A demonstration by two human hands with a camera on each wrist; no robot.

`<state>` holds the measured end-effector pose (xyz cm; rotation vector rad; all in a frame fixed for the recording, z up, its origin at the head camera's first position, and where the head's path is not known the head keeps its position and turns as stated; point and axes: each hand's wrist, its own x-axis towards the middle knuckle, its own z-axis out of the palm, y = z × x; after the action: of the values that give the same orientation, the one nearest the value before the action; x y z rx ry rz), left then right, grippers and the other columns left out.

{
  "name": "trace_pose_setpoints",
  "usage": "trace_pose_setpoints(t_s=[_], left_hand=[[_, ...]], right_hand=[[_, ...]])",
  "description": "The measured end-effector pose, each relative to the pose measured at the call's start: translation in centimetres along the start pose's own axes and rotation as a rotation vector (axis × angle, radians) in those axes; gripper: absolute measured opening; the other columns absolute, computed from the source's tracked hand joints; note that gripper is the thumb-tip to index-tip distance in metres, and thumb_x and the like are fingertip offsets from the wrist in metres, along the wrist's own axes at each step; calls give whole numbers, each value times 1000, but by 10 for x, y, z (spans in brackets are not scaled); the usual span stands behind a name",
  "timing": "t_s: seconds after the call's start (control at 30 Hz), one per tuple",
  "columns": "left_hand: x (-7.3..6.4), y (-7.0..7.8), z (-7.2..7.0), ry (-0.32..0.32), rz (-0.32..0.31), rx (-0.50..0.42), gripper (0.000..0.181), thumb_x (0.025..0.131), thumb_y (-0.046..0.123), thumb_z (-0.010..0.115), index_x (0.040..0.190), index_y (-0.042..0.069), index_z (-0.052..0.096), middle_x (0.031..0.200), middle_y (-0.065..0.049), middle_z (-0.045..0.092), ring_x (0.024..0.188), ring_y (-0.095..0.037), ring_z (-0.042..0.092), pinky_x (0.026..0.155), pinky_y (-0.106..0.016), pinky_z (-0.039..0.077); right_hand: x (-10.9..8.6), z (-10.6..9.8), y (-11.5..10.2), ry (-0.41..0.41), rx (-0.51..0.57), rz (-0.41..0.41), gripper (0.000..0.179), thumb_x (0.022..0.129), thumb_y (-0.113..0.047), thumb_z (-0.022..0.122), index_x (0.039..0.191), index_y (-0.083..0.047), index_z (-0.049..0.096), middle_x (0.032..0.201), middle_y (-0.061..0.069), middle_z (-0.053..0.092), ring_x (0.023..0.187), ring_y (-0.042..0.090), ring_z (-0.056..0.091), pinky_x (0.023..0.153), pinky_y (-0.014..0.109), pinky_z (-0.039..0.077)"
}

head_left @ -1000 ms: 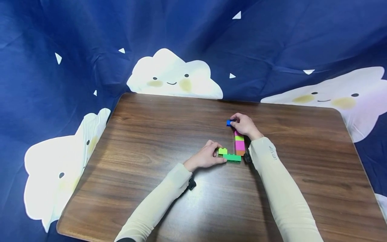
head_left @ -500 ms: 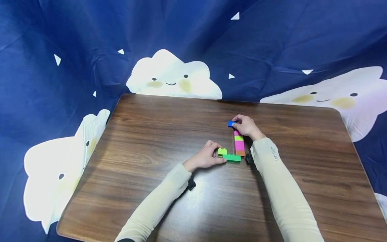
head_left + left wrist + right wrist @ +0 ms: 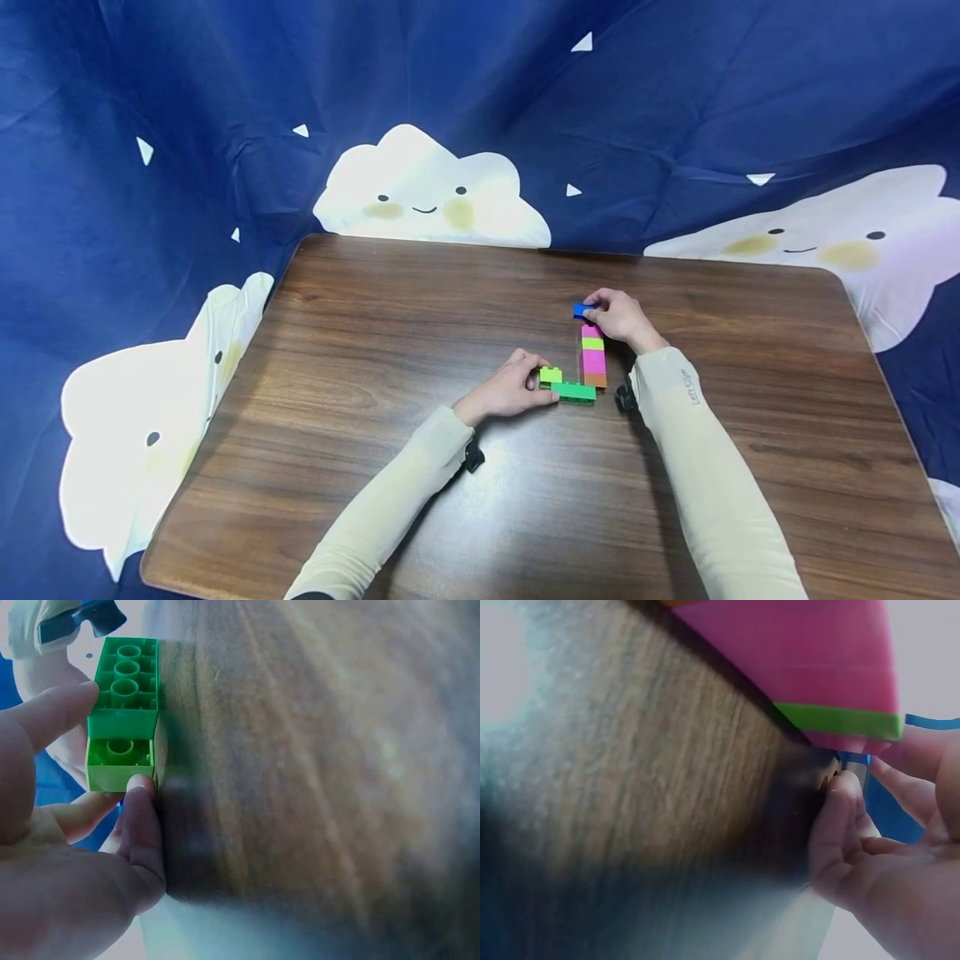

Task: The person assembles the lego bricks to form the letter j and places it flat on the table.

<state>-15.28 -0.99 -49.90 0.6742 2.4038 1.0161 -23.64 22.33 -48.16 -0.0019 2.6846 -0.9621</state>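
Note:
My left hand (image 3: 514,387) holds the near-left corner of a row of toy building bricks, with fingertips at a lime brick (image 3: 551,376) and the thumb on a longer green brick (image 3: 573,392). Hollow undersides of the green brick (image 3: 126,679) and lime brick (image 3: 120,754) show in the left wrist view. From the green brick's right end a column runs away: an orange brick (image 3: 596,380), a pink brick (image 3: 594,362), a thin lime layer (image 3: 592,343) and more pink. My right hand (image 3: 618,317) pinches a blue brick (image 3: 580,310) just beyond the column's far end.
The bricks stand on a brown wood-grain table (image 3: 390,317) with rounded corners. Behind it hangs a dark blue curtain (image 3: 600,108) with white smiling clouds. A black wrist camera (image 3: 625,397) on the right sleeve sits close to the column's near end.
My right hand has carried the blue brick a little to the right and slightly nearer, in line with the column's far end. The left hand has kept its hold on the near bricks.

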Motion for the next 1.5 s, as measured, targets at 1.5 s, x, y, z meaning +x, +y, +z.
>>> trace_pose_setpoints(t_s=[1.5], left_hand=[[1,-5,-2,-4,-5,-8,50,86,35,71,128,11,56,102,-2,47,88,-9,43,77,-22,37]], right_hand=[[0,1,19,-9,236,11,32,96,-15,52,123,2,56,116,22,57,99,27,50,85,28,38]])
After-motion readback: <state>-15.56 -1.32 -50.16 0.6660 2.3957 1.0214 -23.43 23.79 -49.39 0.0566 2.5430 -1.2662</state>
